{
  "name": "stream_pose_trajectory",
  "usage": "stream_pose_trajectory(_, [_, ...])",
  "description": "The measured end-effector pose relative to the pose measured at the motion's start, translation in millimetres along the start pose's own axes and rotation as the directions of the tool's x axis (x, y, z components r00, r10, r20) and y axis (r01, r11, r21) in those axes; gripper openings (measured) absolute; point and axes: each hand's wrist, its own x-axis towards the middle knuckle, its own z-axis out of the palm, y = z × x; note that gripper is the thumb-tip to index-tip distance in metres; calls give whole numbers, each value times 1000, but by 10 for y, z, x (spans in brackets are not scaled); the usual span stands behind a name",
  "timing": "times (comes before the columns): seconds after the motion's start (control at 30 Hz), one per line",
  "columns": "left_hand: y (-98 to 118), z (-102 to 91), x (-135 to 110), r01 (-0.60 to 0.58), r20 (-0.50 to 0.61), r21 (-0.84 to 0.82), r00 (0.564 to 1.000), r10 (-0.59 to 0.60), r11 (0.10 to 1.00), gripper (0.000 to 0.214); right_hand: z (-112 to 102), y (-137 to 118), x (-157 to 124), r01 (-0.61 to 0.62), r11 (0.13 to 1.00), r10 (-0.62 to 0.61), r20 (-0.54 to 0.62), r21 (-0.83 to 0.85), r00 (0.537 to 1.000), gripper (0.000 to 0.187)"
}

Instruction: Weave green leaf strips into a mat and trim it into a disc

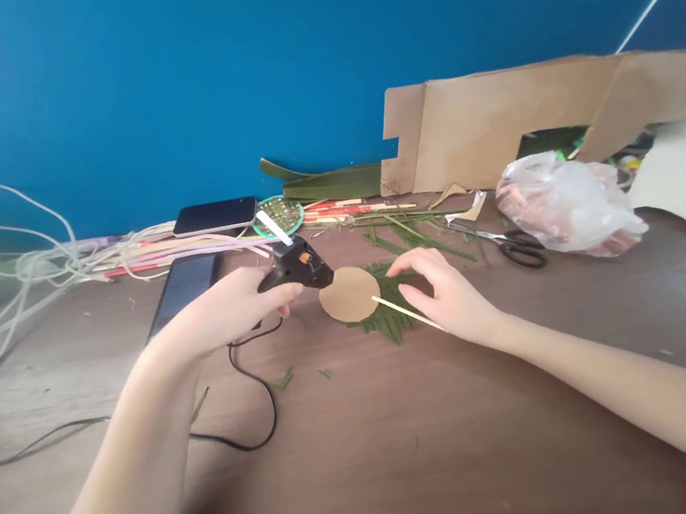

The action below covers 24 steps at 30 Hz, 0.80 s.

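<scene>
A black hot glue gun (301, 262) with a white glue stick in its back is gripped in my left hand (252, 303), its nozzle end close to a round cardboard disc (350, 295). The disc lies on a patch of green leaf strips (394, 323) on the table. A thin pale stick (410, 313) reaches from the disc's right edge to under my right hand (445, 297). The thumb and index finger of that hand are apart, over the leaf strips' right side. Its other fingers are partly hidden, and I cannot tell whether they touch the stick.
Black-handled scissors (519, 249) and a plastic bag (571, 205) lie to the right. Cut cardboard (485, 123) leans at the blue wall. Phones (214, 216), sticks and white cables (35, 265) crowd the back left. A black cord (269, 410) curves across the table.
</scene>
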Motion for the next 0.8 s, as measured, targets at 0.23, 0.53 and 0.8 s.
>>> stream_pose_trajectory(0.23, [151, -43, 5, -49, -44, -9, 998, 49, 999, 37, -292, -423, 384, 231, 973, -231, -3, 28, 973, 38])
stream_pose_trajectory(0.53, [248, -91, -56, -129, -58, 69, 989, 133, 989, 29, -291, -841, 701, 483, 870, -481, 46, -102, 876, 58])
stream_pose_trajectory(0.8, [165, -100, -3, -59, -48, 101, 997, 65, 993, 34, -189, -750, 728, 493, 857, -498, 3, -154, 867, 57])
